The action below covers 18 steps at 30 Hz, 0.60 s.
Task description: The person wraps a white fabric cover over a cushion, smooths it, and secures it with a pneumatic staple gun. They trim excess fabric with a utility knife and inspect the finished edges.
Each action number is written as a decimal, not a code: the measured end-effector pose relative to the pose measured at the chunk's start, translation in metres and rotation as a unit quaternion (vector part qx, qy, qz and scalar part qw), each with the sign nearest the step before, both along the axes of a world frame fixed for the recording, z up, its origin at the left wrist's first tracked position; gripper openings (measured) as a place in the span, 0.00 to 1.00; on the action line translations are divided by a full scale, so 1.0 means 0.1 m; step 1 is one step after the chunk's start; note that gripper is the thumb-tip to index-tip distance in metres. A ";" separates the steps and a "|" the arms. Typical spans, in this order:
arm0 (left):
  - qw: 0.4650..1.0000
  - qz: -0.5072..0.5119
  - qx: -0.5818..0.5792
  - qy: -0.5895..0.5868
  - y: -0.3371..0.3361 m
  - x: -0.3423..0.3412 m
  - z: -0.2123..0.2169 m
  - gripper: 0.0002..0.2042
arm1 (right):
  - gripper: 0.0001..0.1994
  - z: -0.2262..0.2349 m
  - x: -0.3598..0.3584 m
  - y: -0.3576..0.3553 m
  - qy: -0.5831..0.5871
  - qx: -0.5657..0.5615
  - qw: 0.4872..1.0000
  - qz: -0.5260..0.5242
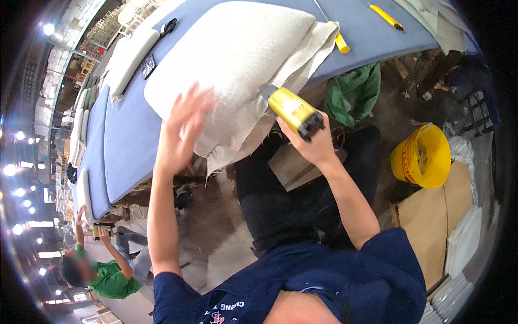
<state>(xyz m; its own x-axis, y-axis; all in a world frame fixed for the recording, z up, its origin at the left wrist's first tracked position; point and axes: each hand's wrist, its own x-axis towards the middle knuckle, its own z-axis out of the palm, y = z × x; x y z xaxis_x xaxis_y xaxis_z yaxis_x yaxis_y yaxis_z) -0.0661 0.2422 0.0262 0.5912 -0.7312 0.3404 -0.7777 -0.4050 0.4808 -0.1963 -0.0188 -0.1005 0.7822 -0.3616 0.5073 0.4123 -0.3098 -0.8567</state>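
1. Cream cushion (232, 59) is lying ahead-left of the right hand (317, 147), its long axis slanting away rightward.
2. The nearer left hand (183, 124) is overlapping its edge, fingers apart; touch is unclear.
3. The right hand is gripping a yellow tool (291, 108).

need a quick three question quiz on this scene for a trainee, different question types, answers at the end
1. Multiple choice: what is in the person's right hand?
a) a white ceramic mug
b) a yellow-and-black handheld tool
c) a red wooden mallet

2. True or false: the round yellow plastic bucket is to the right of the crumpled green fabric.

3. Short answer: what does the large cream woven-fabric cushion lie on?

Key: 1. b; 2. true; 3. a blue-covered table
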 end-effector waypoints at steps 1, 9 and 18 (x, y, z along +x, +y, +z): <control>0.998 0.023 0.053 -0.038 -0.17 0.28 0.01 0.25 | 0.19 -0.01 0.07 0.06 0.061 0.065 0.996 0.022; 0.927 0.262 0.233 -0.135 -0.90 0.40 -0.38 0.29 | 0.21 -0.71 0.18 0.14 0.037 0.034 0.996 -0.073; 0.892 0.217 0.295 -0.265 -0.95 -0.25 -0.53 0.28 | 0.15 -0.53 0.12 0.08 -0.016 -0.022 0.999 -0.039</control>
<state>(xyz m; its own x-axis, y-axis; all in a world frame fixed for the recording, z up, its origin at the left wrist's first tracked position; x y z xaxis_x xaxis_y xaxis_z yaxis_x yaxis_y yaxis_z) -0.0907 0.1467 -0.0265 0.7335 -0.6161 0.2872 -0.5401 -0.7848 -0.3040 -0.1840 -0.0111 -0.1538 0.7353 -0.3984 0.5482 0.4124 -0.3788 -0.8285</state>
